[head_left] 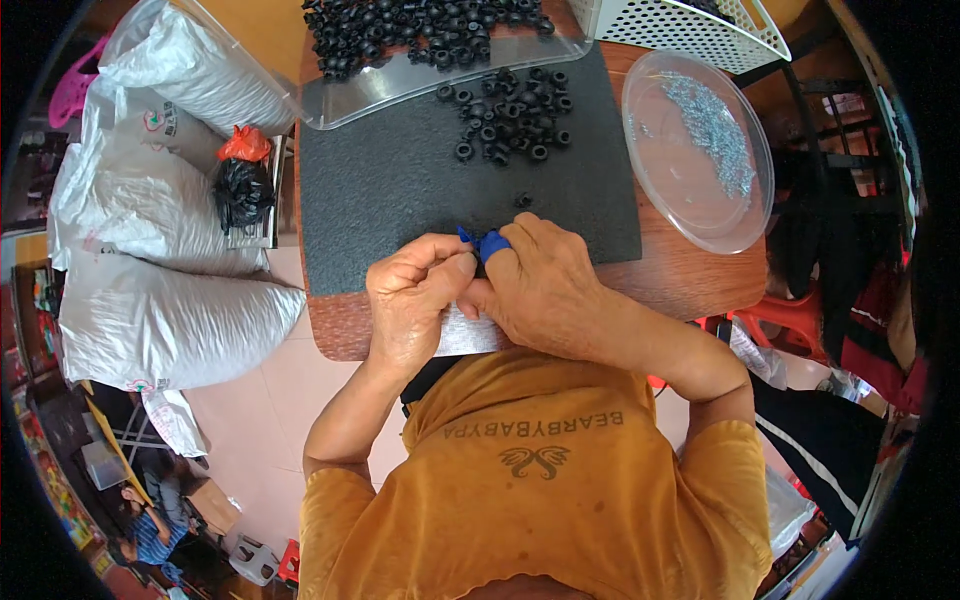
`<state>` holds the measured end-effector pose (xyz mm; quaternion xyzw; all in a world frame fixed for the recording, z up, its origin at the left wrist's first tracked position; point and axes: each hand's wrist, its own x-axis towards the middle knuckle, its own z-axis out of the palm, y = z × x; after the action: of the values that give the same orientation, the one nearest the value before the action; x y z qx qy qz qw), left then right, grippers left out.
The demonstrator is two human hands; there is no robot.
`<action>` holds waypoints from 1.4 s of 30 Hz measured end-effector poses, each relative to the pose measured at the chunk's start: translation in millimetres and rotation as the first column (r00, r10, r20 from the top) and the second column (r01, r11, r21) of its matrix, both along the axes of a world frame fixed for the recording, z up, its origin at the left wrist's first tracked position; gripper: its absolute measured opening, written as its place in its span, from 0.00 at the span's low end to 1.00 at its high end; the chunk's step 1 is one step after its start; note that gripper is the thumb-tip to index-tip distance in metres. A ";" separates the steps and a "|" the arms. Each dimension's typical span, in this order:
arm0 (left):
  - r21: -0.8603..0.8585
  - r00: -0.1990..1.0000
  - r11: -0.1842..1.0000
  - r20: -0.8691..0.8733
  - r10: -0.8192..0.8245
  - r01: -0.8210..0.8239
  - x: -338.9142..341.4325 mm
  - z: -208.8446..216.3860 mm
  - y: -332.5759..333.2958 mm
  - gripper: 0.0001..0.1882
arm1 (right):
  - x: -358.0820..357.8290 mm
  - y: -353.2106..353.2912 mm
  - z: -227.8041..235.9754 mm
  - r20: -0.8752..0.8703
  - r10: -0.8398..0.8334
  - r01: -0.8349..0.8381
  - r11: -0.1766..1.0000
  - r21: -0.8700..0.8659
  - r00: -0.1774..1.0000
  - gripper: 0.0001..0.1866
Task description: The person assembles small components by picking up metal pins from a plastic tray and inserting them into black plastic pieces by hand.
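Leftward, grey-white sacks (150,250) lie beside a small orange bag (245,145).

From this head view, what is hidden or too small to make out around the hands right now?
- What the left hand and right hand pinch: hidden by the fingers; only a blue fingertip cover shows.
- Silver sheet: mostly under both hands.
- Small metal parts in the clear lid: too small to identify.
- Tray of black rings: cut off by the top edge.

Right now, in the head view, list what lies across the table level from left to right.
White woven sacks → knotted black plastic bag → dark grey foam mat → loose pile of black rubber rings → clear round plastic lid holding small silvery metal parts.
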<state>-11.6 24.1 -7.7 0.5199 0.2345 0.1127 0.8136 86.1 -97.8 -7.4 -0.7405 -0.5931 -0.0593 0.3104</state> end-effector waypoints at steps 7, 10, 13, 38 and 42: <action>-0.088 0.999 0.995 0.022 0.042 -0.040 -0.9 -5.3 5.6 0.04 | 9.3 -0.4 15.5 -0.291 -0.011 0.001 0.999 -0.037 0.957 0.18; 0.060 1.000 0.998 0.010 0.017 -0.018 -0.8 -0.9 2.0 0.03 | 11.8 -3.2 14.4 -0.745 -0.109 0.140 0.990 -0.021 0.658 0.17; 0.484 0.999 0.874 0.021 0.032 -0.038 -1.6 -6.7 -0.5 0.03 | 11.7 2.0 18.0 -0.928 -0.099 0.163 0.986 -0.042 0.360 0.15; 0.376 0.988 0.916 0.011 -0.153 0.138 -7.3 -3.4 3.1 0.10 | 14.8 9.3 9.3 -0.958 -0.044 0.183 0.983 0.009 0.282 0.07; 0.294 0.987 0.943 -0.007 -0.161 0.156 -7.5 0.0 3.2 0.09 | 13.5 6.3 14.5 -0.920 -0.061 0.164 0.986 0.004 0.386 0.06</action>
<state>-19.0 27.3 -7.7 0.6510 0.1656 0.0849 0.7359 99.7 -91.5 7.1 -0.6736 -0.2693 0.3089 0.6150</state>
